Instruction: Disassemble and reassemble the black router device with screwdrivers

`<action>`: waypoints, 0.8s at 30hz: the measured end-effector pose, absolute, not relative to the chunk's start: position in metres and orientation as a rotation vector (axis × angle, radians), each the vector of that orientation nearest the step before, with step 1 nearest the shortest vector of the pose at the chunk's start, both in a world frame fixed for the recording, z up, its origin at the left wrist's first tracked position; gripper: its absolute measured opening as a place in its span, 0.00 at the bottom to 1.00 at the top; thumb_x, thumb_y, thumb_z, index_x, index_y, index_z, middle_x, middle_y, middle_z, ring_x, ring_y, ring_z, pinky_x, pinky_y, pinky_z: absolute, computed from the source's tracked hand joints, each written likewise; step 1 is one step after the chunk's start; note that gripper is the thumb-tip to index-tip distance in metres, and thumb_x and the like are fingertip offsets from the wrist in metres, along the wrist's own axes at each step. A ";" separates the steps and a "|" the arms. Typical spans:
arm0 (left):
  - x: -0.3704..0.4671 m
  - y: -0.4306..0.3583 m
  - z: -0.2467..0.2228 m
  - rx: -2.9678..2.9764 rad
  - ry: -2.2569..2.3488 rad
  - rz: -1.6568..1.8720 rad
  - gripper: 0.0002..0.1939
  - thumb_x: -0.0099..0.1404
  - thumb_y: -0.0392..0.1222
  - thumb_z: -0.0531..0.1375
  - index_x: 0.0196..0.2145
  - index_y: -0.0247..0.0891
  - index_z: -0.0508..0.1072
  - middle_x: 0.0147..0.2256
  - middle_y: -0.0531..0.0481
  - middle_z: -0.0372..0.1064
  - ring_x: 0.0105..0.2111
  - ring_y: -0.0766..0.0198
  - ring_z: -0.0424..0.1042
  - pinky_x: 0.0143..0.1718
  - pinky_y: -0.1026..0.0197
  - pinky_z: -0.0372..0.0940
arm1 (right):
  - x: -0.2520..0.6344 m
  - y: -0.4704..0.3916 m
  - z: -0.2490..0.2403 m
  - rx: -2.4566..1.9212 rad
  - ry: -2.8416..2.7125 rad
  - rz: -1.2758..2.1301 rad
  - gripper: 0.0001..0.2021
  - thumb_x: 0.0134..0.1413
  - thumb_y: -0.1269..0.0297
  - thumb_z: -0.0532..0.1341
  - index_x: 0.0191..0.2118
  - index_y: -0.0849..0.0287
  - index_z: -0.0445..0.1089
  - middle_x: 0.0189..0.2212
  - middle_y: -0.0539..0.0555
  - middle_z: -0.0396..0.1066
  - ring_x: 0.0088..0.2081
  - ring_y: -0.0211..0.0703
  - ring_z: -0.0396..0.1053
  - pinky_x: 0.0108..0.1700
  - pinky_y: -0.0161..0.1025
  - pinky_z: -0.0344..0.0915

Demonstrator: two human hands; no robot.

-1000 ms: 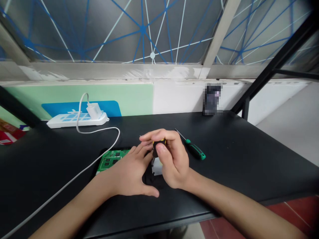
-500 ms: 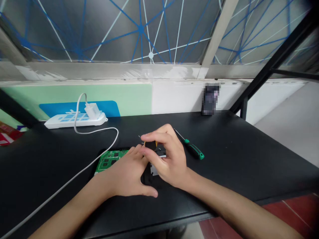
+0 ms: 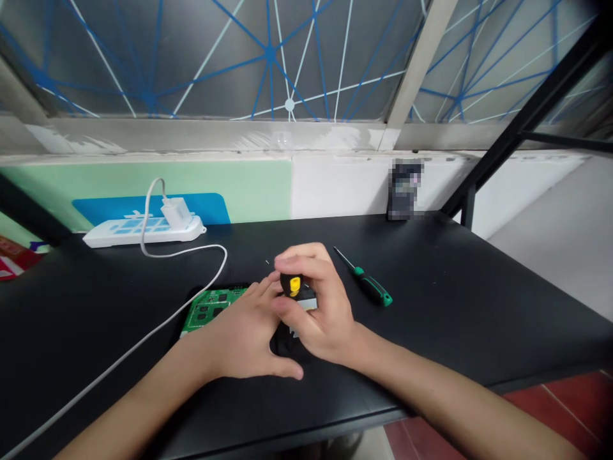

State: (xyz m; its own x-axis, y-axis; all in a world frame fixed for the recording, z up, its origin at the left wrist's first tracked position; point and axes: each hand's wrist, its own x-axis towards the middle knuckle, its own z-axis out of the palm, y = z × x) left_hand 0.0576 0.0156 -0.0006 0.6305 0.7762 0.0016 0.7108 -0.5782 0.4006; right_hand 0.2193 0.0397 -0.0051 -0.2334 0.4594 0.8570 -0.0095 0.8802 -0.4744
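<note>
My left hand (image 3: 244, 329) lies flat, fingers stretched, over a black-cased device with a green circuit board (image 3: 205, 310) showing on its left side. Between the thumb and fingers of my right hand (image 3: 318, 300) is the black-and-yellow handle of a screwdriver (image 3: 293, 284), seen nearly end-on. Its shaft and tip are hidden. Beneath the right hand, part of a pale metal piece (image 3: 307, 304) of the device shows. To the right of that hand, a green-and-black screwdriver (image 3: 371, 287) rests on the black table (image 3: 431, 319), its shaft pointing away to the upper left.
A white power strip (image 3: 119, 235) with a plugged-in charger (image 3: 176, 213) stands at the back left. Its white cable (image 3: 158, 324) runs across the table to the front left. A dark blurred object (image 3: 402, 191) leans on the back wall. A red packet (image 3: 16, 259) is at the far left.
The screwdriver handle has turned in my right fingers, and its yellow part now faces me. The right hand has shifted slightly; the left hand has stayed in place.
</note>
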 end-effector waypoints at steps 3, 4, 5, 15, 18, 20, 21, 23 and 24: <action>0.060 0.016 0.005 2.501 1.218 0.068 0.43 0.56 0.62 0.70 0.63 0.40 0.66 0.65 0.37 0.57 0.63 0.31 0.56 0.63 0.30 0.53 | 0.218 0.041 -0.003 -0.365 -1.753 0.402 0.20 0.57 0.66 0.68 0.53 0.49 0.66 0.44 0.52 0.65 0.44 0.41 0.71 0.39 0.40 0.75; 0.061 0.016 0.007 2.497 1.218 0.067 0.42 0.56 0.62 0.70 0.62 0.40 0.66 0.63 0.37 0.60 0.61 0.33 0.59 0.62 0.33 0.55 | 0.218 0.041 -0.002 -0.373 -1.750 0.384 0.20 0.56 0.67 0.69 0.52 0.49 0.66 0.43 0.52 0.65 0.43 0.41 0.70 0.38 0.39 0.74; 0.062 0.016 0.008 2.488 1.217 0.078 0.42 0.56 0.61 0.70 0.62 0.40 0.66 0.61 0.38 0.62 0.60 0.36 0.61 0.61 0.35 0.58 | 0.218 0.040 -0.001 -0.381 -1.746 0.362 0.20 0.55 0.68 0.69 0.51 0.49 0.66 0.41 0.51 0.65 0.43 0.41 0.69 0.37 0.38 0.73; 0.056 0.017 -0.002 2.465 1.118 0.280 0.40 0.54 0.58 0.72 0.60 0.43 0.67 0.60 0.40 0.65 0.60 0.35 0.63 0.60 0.34 0.59 | 0.223 0.036 0.006 -0.366 -1.801 0.309 0.17 0.60 0.75 0.60 0.53 0.52 0.66 0.40 0.51 0.73 0.41 0.39 0.70 0.38 0.38 0.74; 0.056 0.018 -0.004 2.528 1.103 0.283 0.39 0.53 0.59 0.73 0.58 0.43 0.69 0.59 0.40 0.66 0.62 0.35 0.61 0.63 0.33 0.57 | 0.224 0.036 0.003 -0.282 -1.818 0.389 0.17 0.62 0.74 0.56 0.55 0.54 0.66 0.42 0.53 0.75 0.44 0.40 0.72 0.43 0.41 0.75; 0.055 0.019 -0.003 2.551 1.092 0.282 0.39 0.53 0.61 0.72 0.58 0.43 0.70 0.59 0.41 0.67 0.63 0.34 0.60 0.63 0.32 0.56 | 0.225 0.037 0.002 -0.238 -1.809 0.459 0.15 0.65 0.72 0.54 0.54 0.55 0.67 0.44 0.55 0.75 0.46 0.41 0.73 0.46 0.43 0.75; 0.056 0.019 -0.002 2.554 1.088 0.282 0.40 0.54 0.62 0.72 0.59 0.43 0.69 0.59 0.40 0.66 0.63 0.34 0.60 0.63 0.32 0.56 | 0.225 0.037 0.002 -0.224 -1.802 0.494 0.15 0.66 0.70 0.53 0.55 0.55 0.66 0.45 0.56 0.75 0.48 0.42 0.74 0.48 0.45 0.76; 0.056 0.019 -0.001 2.547 1.087 0.281 0.41 0.54 0.62 0.71 0.61 0.44 0.68 0.60 0.39 0.65 0.63 0.33 0.59 0.63 0.31 0.56 | 0.225 0.037 0.001 -0.223 -1.798 0.539 0.14 0.67 0.69 0.51 0.55 0.54 0.66 0.50 0.58 0.73 0.52 0.44 0.74 0.50 0.47 0.76; 0.056 0.019 0.000 2.537 1.090 0.282 0.42 0.55 0.62 0.71 0.61 0.44 0.67 0.61 0.39 0.64 0.64 0.33 0.58 0.63 0.31 0.56 | 0.225 0.037 0.001 -0.237 -1.805 0.533 0.14 0.67 0.68 0.52 0.55 0.54 0.65 0.52 0.58 0.72 0.54 0.45 0.72 0.50 0.48 0.76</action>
State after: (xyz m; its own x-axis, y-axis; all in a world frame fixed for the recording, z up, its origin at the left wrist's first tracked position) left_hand 0.0563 0.0190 0.0000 0.6817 0.7306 0.0391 0.6580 -0.6356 0.4038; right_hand 0.2254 0.0373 0.0012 -0.3000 0.4231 0.8550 -0.1089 0.8752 -0.4713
